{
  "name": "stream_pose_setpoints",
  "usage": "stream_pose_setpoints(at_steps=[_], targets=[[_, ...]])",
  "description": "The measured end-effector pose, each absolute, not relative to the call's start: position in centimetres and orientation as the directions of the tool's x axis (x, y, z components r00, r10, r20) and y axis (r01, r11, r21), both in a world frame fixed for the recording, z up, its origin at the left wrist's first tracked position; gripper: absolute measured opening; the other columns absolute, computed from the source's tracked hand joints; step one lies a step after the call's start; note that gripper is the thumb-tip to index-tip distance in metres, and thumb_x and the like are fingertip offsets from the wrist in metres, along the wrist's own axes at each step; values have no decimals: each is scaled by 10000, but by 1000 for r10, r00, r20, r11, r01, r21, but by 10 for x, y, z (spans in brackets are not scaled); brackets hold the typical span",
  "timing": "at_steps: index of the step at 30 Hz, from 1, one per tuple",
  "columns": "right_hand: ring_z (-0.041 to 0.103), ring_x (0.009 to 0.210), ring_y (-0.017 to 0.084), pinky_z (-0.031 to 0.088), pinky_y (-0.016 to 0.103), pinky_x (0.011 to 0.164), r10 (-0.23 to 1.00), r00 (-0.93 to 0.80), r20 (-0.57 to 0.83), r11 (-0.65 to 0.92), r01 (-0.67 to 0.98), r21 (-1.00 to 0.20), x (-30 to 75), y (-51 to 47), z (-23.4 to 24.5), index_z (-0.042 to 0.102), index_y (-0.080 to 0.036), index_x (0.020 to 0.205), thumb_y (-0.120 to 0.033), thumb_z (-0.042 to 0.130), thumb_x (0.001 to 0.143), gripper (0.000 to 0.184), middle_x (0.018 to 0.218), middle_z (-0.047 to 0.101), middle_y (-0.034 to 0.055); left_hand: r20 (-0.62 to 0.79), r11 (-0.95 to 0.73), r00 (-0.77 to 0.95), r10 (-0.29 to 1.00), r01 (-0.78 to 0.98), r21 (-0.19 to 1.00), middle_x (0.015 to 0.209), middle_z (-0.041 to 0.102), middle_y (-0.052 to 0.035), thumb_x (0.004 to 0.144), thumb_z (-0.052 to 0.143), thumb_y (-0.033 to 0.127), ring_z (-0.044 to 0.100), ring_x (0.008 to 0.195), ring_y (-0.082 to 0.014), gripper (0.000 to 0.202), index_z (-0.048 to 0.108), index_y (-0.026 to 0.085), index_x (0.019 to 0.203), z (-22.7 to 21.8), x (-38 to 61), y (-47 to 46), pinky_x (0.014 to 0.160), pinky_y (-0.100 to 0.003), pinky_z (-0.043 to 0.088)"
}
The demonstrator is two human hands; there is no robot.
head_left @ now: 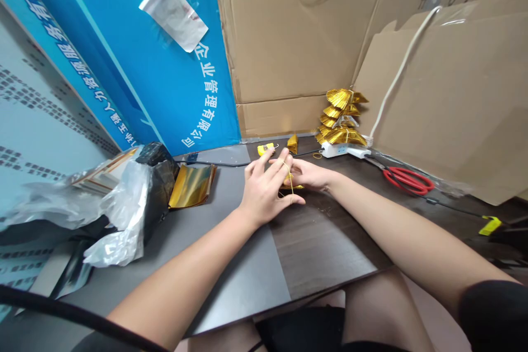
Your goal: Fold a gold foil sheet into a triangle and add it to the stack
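Over the dark part of the desk, my left hand has a thin yellow rubber band stretched between its fingers and its spread thumb. My right hand is right beside it, fingers curled around a piece of folded gold foil paper. Most of that paper is hidden behind the left hand. Just beyond the hands are a small yellow object with a thin wire hook and a small folded gold piece. A loose rubber band lies to their right.
A stack of fanned gold foil paper stands by a white power strip at the back. Red-handled scissors lie to the right. On the left are gold foil sheets and a plastic bag. Cardboard walls the back.
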State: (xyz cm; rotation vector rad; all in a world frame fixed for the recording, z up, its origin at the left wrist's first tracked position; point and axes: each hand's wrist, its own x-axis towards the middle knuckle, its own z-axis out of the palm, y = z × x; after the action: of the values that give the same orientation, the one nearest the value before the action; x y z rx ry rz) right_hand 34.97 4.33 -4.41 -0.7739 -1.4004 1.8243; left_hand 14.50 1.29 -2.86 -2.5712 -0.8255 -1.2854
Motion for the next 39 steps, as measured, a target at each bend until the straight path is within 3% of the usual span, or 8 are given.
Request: stream_pose_setpoints(at_steps=[8, 10, 13, 19, 23, 25, 33, 39], targets=[[667, 1243, 205, 531, 349, 1081, 820, -572, 9, -151, -231, -961, 369, 47, -32, 642, -286, 1394, -321, 933, 720, 736, 1421, 660, 92, 505, -629, 384, 773, 362, 687, 1628, 424, -182, 471, 846, 848, 195, 1601, -422, 1236, 569, 181, 1473, -20, 134, 37, 1268, -609, 272], [670, 1234, 203, 542, 341, 1059, 831, -556, 20, -145, -252, -957, 372, 47, -28, 648, -292, 1388, -358, 934, 717, 733, 1419, 661, 88, 404, -499, 342, 848, 260, 827, 1566, 515, -184, 471, 851, 850, 341, 1547, -407, 1168, 629, 180, 1403, -20, 132, 43, 1254, -582, 334], [694, 1172, 205, 570, 344, 996, 858, -513, 41, -124, -285, -951, 376, 49, -29, 648, -294, 1377, -396, 945, 686, 759, 1370, 687, 88, 312, -385, 314, 896, 202, 901, 1290, 724, -174, 738, 679, 853, 686, 1208, -325, 840, 723, 164, 1216, -18, 128, 51, 1046, -477, 554], [701, 1112, 195, 589, 345, 931, 919, -388, 69, -43, -274, -961, 384, 59, -37, 619, -316, 1384, -355, 905, 727, 718, 1425, 648, 76, 238, -298, 227, 944, 285, 911, 898, 788, -110, 927, 506, 724, 753, 865, -215, 696, 688, 117, 1214, -13, 113, 65, 799, -310, 571], [698, 1143, 212, 582, 351, 953, 940, -329, 89, 24, -196, -980, 384, 60, -39, 604, -321, 1405, -409, 883, 746, 721, 1411, 658, 76, 156, -239, 206, 966, 480, 844, 805, 761, -66, 997, 479, 522, 712, 774, -182, 488, 742, 136, 856, -14, 105, 74, 749, -289, 538], [683, 1188, 214, 559, 365, 1014, 948, -298, 112, 73, -138, -988, 383, 62, -42, 591, -321, 1420, -421, 866, 764, 718, 1394, 668, 72, 124, -190, 149, 981, 609, 770, 786, 730, -42, 1006, 532, 411, 687, 769, -169, 371, 719, 138, 839, -14, 99, 79, 800, -319, 545], [656, 1228, 256, 501, 470, 1117, 923, -284, 259, 322, 205, -924, 377, 66, -53, 510, -221, 1503, -348, 764, 834, 727, 1328, 664, 129, 43, -68, 55, 998, 896, 439, 1020, 706, -54, 973, 672, 306, 673, 1052, -205, 179, 685, 129, 997, -29, 77, 87, 1024, -455, 536], [647, 1099, 264, 533, 514, 1039, 830, -414, 373, 540, 433, -722, 368, 59, -50, 555, -223, 1482, -248, 708, 840, 661, 1289, 648, 128, 125, -227, 191, 974, 867, 443, 1238, 688, -153, 992, 596, 314, 673, 1148, -263, 271, 678, 129, 1172, -31, 77, 90, 1054, -500, 531]])
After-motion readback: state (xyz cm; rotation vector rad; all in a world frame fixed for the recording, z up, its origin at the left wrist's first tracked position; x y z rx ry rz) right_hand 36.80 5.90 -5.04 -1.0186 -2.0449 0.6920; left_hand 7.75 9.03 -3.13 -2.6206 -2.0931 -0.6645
